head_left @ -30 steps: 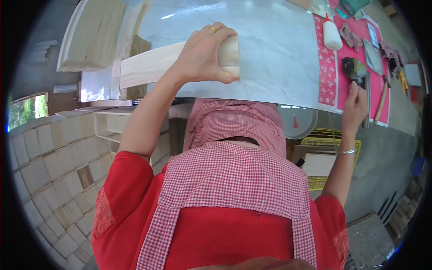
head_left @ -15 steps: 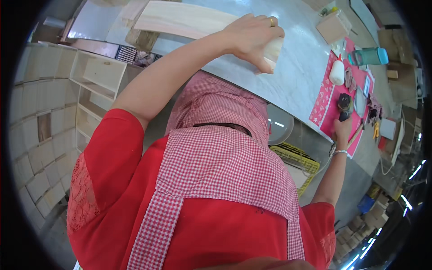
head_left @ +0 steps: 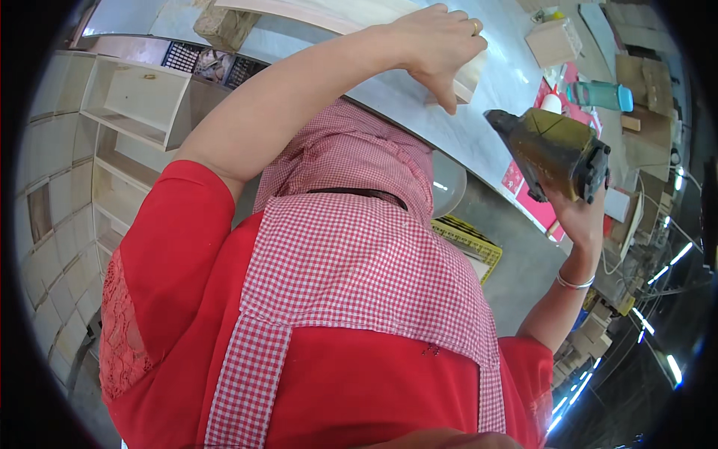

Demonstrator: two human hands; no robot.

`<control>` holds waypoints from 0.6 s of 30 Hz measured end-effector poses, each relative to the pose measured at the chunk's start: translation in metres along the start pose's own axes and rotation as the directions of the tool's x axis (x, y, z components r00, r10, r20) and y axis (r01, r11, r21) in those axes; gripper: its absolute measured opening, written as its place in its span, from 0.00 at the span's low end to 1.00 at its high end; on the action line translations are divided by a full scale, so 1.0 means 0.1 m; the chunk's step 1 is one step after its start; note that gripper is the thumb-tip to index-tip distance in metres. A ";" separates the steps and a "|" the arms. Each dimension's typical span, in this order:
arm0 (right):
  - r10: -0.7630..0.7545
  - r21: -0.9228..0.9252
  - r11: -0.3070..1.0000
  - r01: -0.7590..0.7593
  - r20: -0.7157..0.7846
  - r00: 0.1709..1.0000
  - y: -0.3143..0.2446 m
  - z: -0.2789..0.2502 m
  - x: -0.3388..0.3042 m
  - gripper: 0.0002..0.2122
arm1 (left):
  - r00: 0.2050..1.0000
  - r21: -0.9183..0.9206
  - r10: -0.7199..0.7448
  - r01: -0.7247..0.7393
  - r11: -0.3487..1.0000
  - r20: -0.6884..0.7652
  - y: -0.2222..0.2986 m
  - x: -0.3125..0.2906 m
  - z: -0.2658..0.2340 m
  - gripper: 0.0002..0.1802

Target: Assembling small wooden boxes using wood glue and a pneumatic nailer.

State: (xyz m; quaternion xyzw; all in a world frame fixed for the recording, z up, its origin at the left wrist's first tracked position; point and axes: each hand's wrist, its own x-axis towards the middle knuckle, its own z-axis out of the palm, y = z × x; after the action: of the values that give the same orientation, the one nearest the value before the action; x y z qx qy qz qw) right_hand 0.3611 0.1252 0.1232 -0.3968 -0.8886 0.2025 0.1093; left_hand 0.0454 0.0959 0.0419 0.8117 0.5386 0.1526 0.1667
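My left hand (head_left: pixel 437 49) grips the near end of a pale wooden board (head_left: pixel 321 13), its thumb bent down over the front edge and its fingers across the top. The board lies on the marbled white worktop (head_left: pixel 508 52) and runs off to the left, partly under my forearm. Raised over the right edge of the worktop, my right hand (head_left: pixel 576 213) holds a worn olive-and-black nail gun (head_left: pixel 553 142) from below. The tool's narrow dark nose points left toward the board, some way apart from it. Its body hides most of my right fingers.
Behind the tool are a pink patterned sheet (head_left: pixel 520 183), a white glue bottle (head_left: pixel 551 103) and a teal water bottle (head_left: pixel 598 96). A pale block (head_left: pixel 553 41) stands at the back. Open wooden boxes (head_left: pixel 134 97) are stacked at left; a yellow crate (head_left: pixel 471 243) sits below.
My right hand has lifted the nail gun off the pink sheet and brought it up closer to me. My left hand keeps its hold on the board.
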 end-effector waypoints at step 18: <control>0.184 -0.032 0.983 -0.181 0.184 0.966 -0.38 -0.01 0.36 0.21 | 0.993 0.005 0.024 -0.023 1.000 -0.117 -0.06 0.00 0.15 0.37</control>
State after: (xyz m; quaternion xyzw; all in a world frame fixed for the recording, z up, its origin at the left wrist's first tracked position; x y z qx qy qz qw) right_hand 0.3124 0.1298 0.1419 -0.4569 -0.8561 0.2415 0.0037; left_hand 0.0471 0.0963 0.0262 0.8079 0.5382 0.2010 0.1315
